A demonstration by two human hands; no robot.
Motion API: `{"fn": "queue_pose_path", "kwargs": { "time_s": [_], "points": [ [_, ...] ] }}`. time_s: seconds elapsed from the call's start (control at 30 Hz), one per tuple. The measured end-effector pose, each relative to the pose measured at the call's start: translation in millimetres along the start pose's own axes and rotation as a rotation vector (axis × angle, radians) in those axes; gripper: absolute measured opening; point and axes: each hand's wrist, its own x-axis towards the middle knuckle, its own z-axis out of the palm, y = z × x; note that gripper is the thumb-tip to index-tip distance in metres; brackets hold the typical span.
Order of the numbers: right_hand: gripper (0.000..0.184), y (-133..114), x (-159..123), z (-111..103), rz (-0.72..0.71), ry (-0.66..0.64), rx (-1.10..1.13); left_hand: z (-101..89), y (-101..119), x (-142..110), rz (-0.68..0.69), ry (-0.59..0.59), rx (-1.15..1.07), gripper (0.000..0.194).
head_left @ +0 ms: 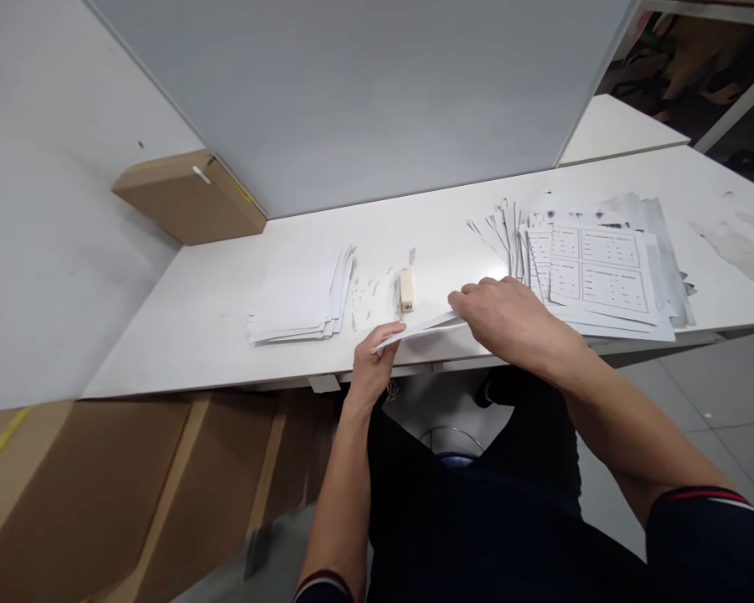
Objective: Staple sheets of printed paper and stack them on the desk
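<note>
My left hand [373,358] is at the table's front edge, fingers closed on the near left corner of a thin set of white sheets [422,327]. The other end of these sheets is under my right hand [508,316], which grips them with curled fingers. The sheets lie almost edge-on to the camera, just above the table. A small cream stapler [406,290] lies on the table right behind the sheets. Beside my right hand spreads a wide pile of printed forms [596,272] with table grids, fanned out at its far left.
A neat stack of white papers [302,295] lies left of the stapler on the white table [214,318]. A grey partition [364,92] stands behind. One cardboard box [188,195] sits at the back left corner; larger ones [100,494] stand under the table.
</note>
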Motion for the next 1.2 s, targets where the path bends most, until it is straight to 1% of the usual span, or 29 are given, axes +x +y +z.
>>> {"fn": "queue_pose_path", "kwargs": {
  "time_s": [0.07,0.1,0.13,0.2,0.23,0.27,0.3,0.37,0.43,0.5,0.53,0.57,0.63,0.73,0.83,0.93,1.07,1.2],
  "points": [
    [0.024,-1,-2,-1,-0.006,0.004,0.005,-0.4,-1,0,-0.026,-0.009,0.02,0.026],
    [0.024,-1,-3,-2,-0.014,0.011,0.014,-0.9,-1,0,-0.045,0.014,0.021,0.025],
    [0.023,0,-5,-3,-0.026,0.024,0.032,-1.9,-1,0,-0.061,0.064,0.009,0.024],
    [0.018,5,-11,-2,-0.037,0.058,0.121,-5.0,0,1,-0.089,0.206,-0.057,0.022],
    [0.016,9,-15,0,-0.03,0.068,0.205,-6.9,0,1,-0.103,0.275,-0.108,0.021],
    [0.019,13,-19,5,-0.018,0.071,0.314,-8.6,1,2,-0.123,0.329,-0.163,0.022],
    [0.024,17,-24,12,0.002,0.069,0.442,-9.8,1,4,-0.149,0.369,-0.212,0.022],
    [0.031,22,-32,33,0.058,0.032,0.735,-9.7,1,7,-0.197,0.413,-0.262,0.024],
    [0.032,20,-38,61,0.159,-0.06,1.055,-5.6,-2,11,-0.227,0.424,-0.234,0.025],
    [0.029,12,-43,88,0.3,-0.19,1.437,1.2,-6,14,-0.24,0.415,-0.126,0.025],
    [0.03,6,-45,100,0.383,-0.237,1.579,4.8,-8,14,-0.241,0.4,-0.05,0.025],
    [0.03,0,-48,109,0.461,-0.266,1.699,8.2,-10,15,-0.239,0.381,0.034,0.025],
    [0.03,-11,-52,122,0.584,-0.268,1.85,13.4,-13,14,-0.223,0.34,0.193,0.027],
    [0.033,-19,-55,128,0.662,-0.226,1.956,16.7,-16,13,-0.189,0.306,0.322,0.027],
    [0.036,-20,-53,127,0.699,-0.213,1.979,16.8,-17,12,-0.177,0.292,0.353,0.027],
    [0.034,-21,-51,125,0.729,-0.208,1.974,15.5,-17,11,-0.17,0.273,0.361,0.028],
    [0.032,-22,-47,122,0.731,-0.16,1.952,11.5,-12,15,-0.097,0.169,0.404,0.036],
    [0.031,-23,-42,119,0.738,-0.141,1.937,9.2,-9,23,-0.02,0.068,0.526,0.042]
  ]
}}
